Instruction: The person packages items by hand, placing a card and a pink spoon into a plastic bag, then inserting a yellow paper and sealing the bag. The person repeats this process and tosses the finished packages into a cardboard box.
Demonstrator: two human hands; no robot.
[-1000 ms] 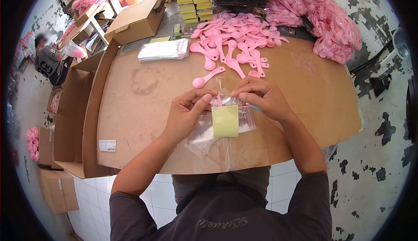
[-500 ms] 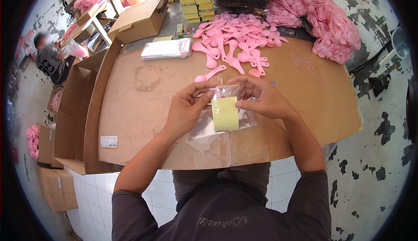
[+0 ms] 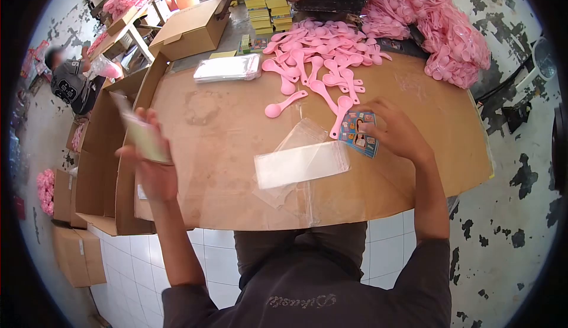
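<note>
My left hand (image 3: 155,171) holds a bagged yellow-green card (image 3: 144,138), blurred by motion, over the left side of the cardboard-covered table (image 3: 201,144). Clear plastic bags (image 3: 303,165) lie flat in front of me. At their right, my right hand (image 3: 393,128) has its fingers on a small stack of blue printed cards (image 3: 358,134). A pink spoon (image 3: 342,115) lies against these cards, and another pink spoon (image 3: 284,104) lies further left. Behind them is a heap of pink spoons (image 3: 319,47).
An open cardboard box (image 3: 106,150) stands along the left edge. A stack of clear bags (image 3: 226,67), yellow card stacks (image 3: 258,5) and a closed box (image 3: 189,26) are at the back. Bagged pink spoons (image 3: 455,44) pile up at the right. A person (image 3: 71,82) sits far left.
My left hand has carried the bagged card from the centre to the left. My right hand has let go of it and moved right to the blue cards. More of the bags now shows.
</note>
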